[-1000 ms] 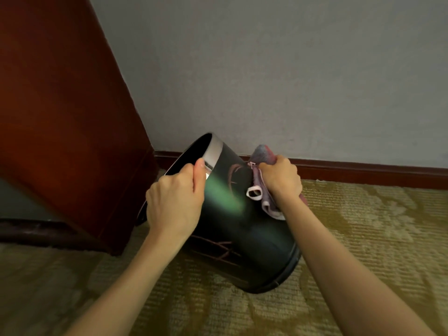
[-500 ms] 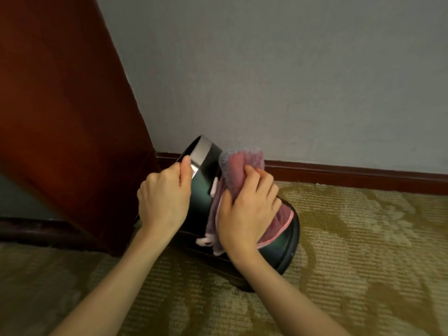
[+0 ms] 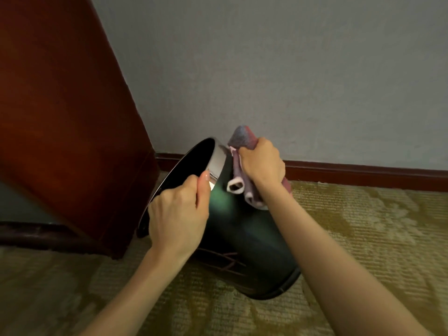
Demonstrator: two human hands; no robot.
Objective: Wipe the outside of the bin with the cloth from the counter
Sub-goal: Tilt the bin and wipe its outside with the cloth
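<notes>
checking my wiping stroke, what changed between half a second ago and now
The right hand carried the cloth from low on the bin wall back up beside the rim, fingers now bunched round it rather than pressed flat. The left hand kept its grip on the rim, bin still tilted on the carpet.

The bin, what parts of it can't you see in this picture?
All in the head view:
- Inside of the bin: its mouth faces away to the left, showing only darkness.
- Rim near the thumb: the left hand covers it.
- Far side of the bin: hidden by its own body and the right hand.
- Most of the cloth: bunched in the right hand's fist.
- Pattern low on the bin: too dim to tell.
</notes>
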